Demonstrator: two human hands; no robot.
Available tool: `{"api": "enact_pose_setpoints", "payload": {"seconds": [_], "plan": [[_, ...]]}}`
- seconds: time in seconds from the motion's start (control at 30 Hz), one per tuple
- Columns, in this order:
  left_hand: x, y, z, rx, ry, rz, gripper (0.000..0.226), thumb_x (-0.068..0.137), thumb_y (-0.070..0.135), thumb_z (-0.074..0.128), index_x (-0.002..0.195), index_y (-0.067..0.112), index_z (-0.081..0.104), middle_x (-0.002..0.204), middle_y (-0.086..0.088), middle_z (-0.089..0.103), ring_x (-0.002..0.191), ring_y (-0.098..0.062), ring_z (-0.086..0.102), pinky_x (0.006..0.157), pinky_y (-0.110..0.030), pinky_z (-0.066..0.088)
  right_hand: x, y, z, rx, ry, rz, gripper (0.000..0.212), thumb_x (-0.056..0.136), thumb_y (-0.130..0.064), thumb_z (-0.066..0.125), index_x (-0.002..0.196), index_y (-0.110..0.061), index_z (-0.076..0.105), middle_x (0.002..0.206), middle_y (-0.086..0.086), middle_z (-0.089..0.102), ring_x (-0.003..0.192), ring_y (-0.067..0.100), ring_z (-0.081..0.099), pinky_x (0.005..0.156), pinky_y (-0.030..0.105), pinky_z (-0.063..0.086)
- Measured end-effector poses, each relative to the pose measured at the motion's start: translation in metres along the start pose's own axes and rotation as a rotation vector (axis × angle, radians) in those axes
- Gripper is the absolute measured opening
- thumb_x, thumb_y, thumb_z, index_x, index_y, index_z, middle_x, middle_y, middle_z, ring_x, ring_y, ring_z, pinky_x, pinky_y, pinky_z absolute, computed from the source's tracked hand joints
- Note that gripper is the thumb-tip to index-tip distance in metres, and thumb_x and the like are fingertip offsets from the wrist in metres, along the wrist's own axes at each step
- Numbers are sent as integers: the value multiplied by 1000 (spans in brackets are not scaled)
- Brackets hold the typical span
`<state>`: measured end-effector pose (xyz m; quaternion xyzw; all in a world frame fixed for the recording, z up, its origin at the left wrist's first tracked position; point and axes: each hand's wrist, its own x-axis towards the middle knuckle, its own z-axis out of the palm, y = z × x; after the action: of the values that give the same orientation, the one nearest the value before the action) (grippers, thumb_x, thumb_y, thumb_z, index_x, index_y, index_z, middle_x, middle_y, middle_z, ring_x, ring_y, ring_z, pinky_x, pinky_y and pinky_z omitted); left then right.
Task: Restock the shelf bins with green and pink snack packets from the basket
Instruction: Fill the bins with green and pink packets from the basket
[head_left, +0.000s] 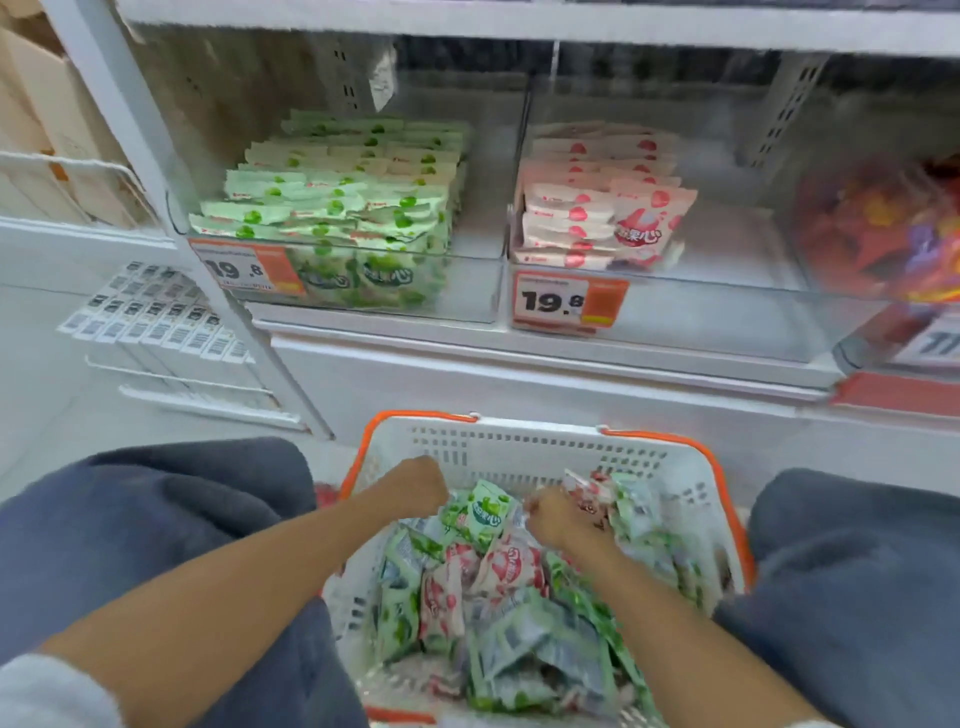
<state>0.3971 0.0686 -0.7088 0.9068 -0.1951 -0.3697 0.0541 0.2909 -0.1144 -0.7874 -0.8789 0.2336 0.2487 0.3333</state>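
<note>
A white basket (524, 447) with an orange rim sits on the floor between my knees, holding a loose heap of green packets (540, 649) and pink packets (498, 571). My left hand (415, 486) is down in the basket's far left, fingers curled onto a green packet (485, 514). My right hand (556, 519) is closed around packets at the basket's far right; its fingers are blurred. On the shelf above, a clear bin (467, 291) holds rows of green packets (332, 202), and the clear bin (701, 306) to its right holds pink packets (592, 208) on its left side.
Orange price tags (569, 301) hang on the bin fronts. A third bin of red and orange packets (883, 228) stands at the far right. A white wire rack with barcode labels (156, 322) and cardboard boxes (36, 104) stand at the left. My knees (156, 519) flank the basket.
</note>
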Motion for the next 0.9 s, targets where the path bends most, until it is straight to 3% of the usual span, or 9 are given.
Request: {"api": "enact_pose_setpoints", "payload": {"seconds": [0.1,0.23,0.37,0.43,0.5,0.6,0.7,0.8,0.9], "plan": [[12,-7,17,-13,-36,-47,27,86,6,50,59,9,49,70,-4,53,65,-16,51,61,-24,45,23,-11,11,60,-67,-27,39,92,-2,49,130,-5,57,123,15,61,103,25,62,81,26,47],[22,-17,27,-31,-66,-89,23,85,4,49,62,7,50,66,-7,51,63,-20,50,63,-32,46,61,-13,33,33,-117,-22,42,96,-6,43,137,-5,48,121,19,60,74,19,56,60,26,44],[28,-25,34,-72,-72,-124,28,88,10,51,61,10,48,65,-7,51,57,-18,47,58,-29,41,78,-8,51,-161,-115,51,50,94,-6,48,143,-2,40,139,19,48,125,33,50,100,39,43],[28,-24,35,-115,-77,-135,17,89,11,50,72,11,52,72,-8,53,62,-19,48,58,-29,40,85,-6,56,-253,-27,29,44,88,-4,53,131,-5,53,138,17,50,129,33,45,111,41,35],[25,-23,34,-189,-72,-147,4,91,12,50,89,13,54,85,-8,56,63,-19,50,56,-24,40,85,-7,56,-245,77,-38,33,83,-5,58,114,-11,65,125,12,60,119,30,52,107,37,39],[22,-24,29,-292,-40,-141,38,91,11,54,128,14,48,111,-8,60,68,-12,55,56,-23,44,67,-16,35,-140,54,-163,5,87,-8,62,89,-13,63,97,5,63,95,23,59,78,29,48],[13,-15,17,-299,71,-49,71,87,15,68,147,12,31,142,-9,45,114,-22,55,86,-27,47,41,-30,-6,-1,-1,-235,21,89,-11,65,77,-19,49,82,0,55,83,24,59,62,27,43],[1,0,-1,-435,76,112,93,75,21,84,150,14,30,146,-2,43,134,-23,43,102,-25,38,8,-55,-66,128,-14,-304,17,86,-8,70,82,-13,53,84,7,57,80,26,60,71,38,51],[-16,16,-30,-475,143,263,58,72,22,87,122,15,60,121,-3,66,106,-16,62,87,-25,49,-32,-90,-124,95,26,-389,16,82,-8,74,86,-11,58,88,11,61,77,23,57,71,37,48]]}}
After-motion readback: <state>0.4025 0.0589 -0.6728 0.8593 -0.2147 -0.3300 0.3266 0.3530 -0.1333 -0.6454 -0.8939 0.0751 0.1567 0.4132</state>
